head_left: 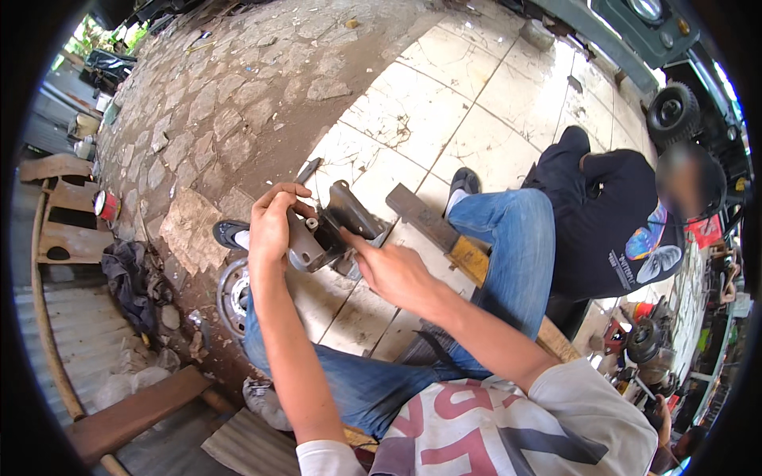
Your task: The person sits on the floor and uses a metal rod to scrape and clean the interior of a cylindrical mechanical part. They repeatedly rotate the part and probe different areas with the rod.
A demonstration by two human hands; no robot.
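In front of my knees is a dark metal bracket [305, 242], a folded piece with holes and a bolt-like fitting inside. My left hand [272, 226] is closed over its left side, fingers bent across the top. A flat dark bar end [309, 170] sticks out just beyond those fingers; whether the hand grips it too is hidden. My right hand [394, 271] holds the bracket from the right, index finger along its inner side and the other fingers curled. A raised metal plate [354, 210] with holes stands right beside the bracket, and I cannot tell if they are joined.
A rusty steel beam [422, 216] with a yellow section runs beside my right knee. A wheel rim [232, 297] lies by my left leg. To the right sits another person [611, 214] in dark clothes. Corrugated sheets [59, 333] and a red tin [106, 205] stand left.
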